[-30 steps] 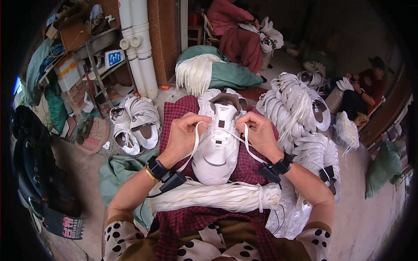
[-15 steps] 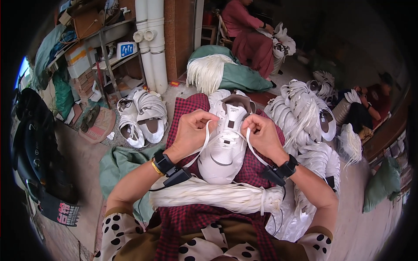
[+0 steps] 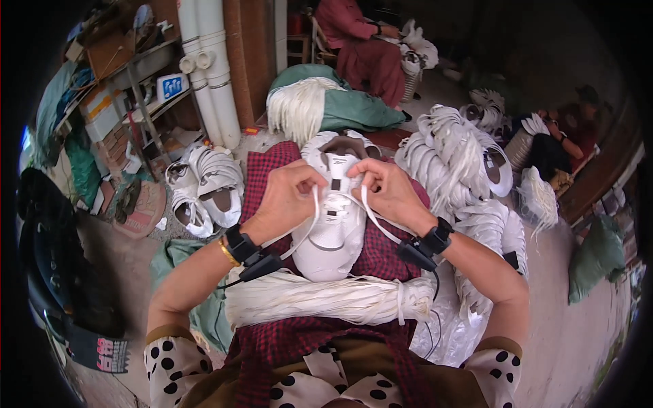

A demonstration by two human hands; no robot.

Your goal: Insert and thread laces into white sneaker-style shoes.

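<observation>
A white sneaker (image 3: 325,248) lies on the red-and-black checked cloth (image 3: 391,255) over my lap, toe toward me. My left hand (image 3: 292,194) is closed in a pinch on one end of the white shoelace (image 3: 314,212), at the left edge of the shoe's eyelets. Over the tongue, my right hand (image 3: 391,190) pinches the other side of the lace, fingertips close to the upper eyelets. Both loose lace lengths hang down beside the shoe. Across my lap, in front of the toe, rests a tied bundle of white laces (image 3: 320,299).
Stacked white shoe uppers (image 3: 445,163) stand at the right, with more uppers (image 3: 207,183) on the floor at left. A green sack (image 3: 360,109) with white laces lies ahead. Two people (image 3: 360,61) sit working at the back. A dark scooter (image 3: 51,238) stands far left.
The view has shifted, so the scene sits a little further left and higher. My right hand has moved inward over the shoe's tongue; my left still pinches its lace.
</observation>
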